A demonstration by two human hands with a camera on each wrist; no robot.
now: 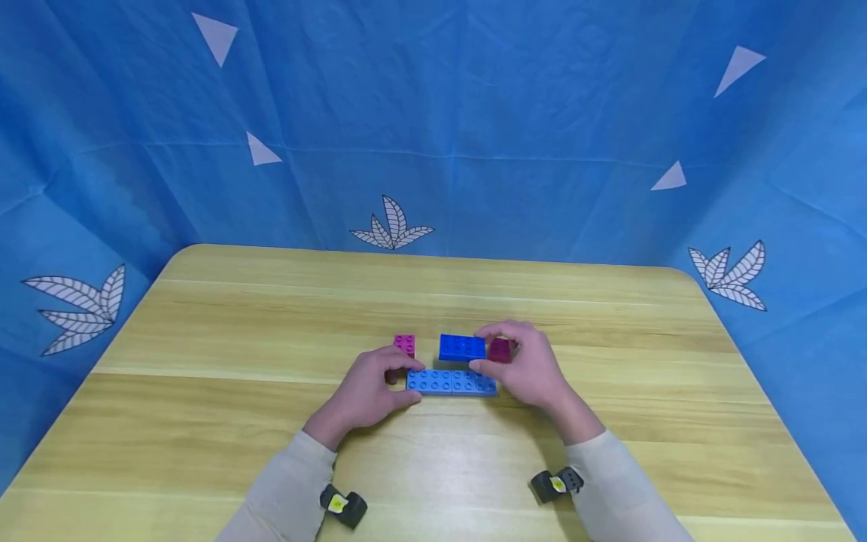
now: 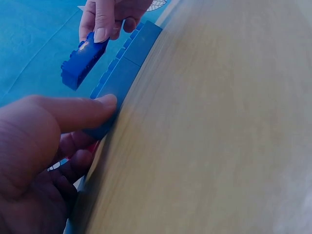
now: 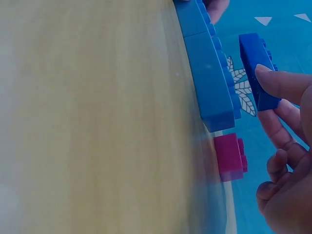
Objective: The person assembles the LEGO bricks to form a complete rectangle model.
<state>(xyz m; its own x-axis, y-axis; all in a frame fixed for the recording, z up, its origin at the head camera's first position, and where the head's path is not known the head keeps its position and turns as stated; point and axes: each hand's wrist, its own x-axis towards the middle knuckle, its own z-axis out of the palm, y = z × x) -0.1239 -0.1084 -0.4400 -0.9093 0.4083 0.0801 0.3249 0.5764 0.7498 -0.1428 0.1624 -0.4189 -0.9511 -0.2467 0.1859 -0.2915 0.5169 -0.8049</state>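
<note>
Two light blue building bricks (image 1: 430, 382) lie end to end on the table. My left hand (image 1: 369, 388) holds the left end of this row, thumb on the near side and fingers on the far side. Raised just behind the row is a dark blue brick (image 1: 462, 348), pinched at its right end by my right hand (image 1: 531, 365). In the right wrist view the dark blue brick (image 3: 258, 70) hangs clear of the light blue row (image 3: 210, 78), studs facing up. One magenta brick (image 1: 405, 344) sits behind my left fingers. Another magenta brick (image 1: 500, 350) shows between my right thumb and fingers, standing on the table.
The wooden table (image 1: 237, 339) reaches back to a blue cloth backdrop (image 1: 454, 113) with white triangles and leaf prints. Both sleeves carry a dark wrist device; the left device (image 1: 343, 506) and right device (image 1: 557, 484) sit close over the near tabletop.
</note>
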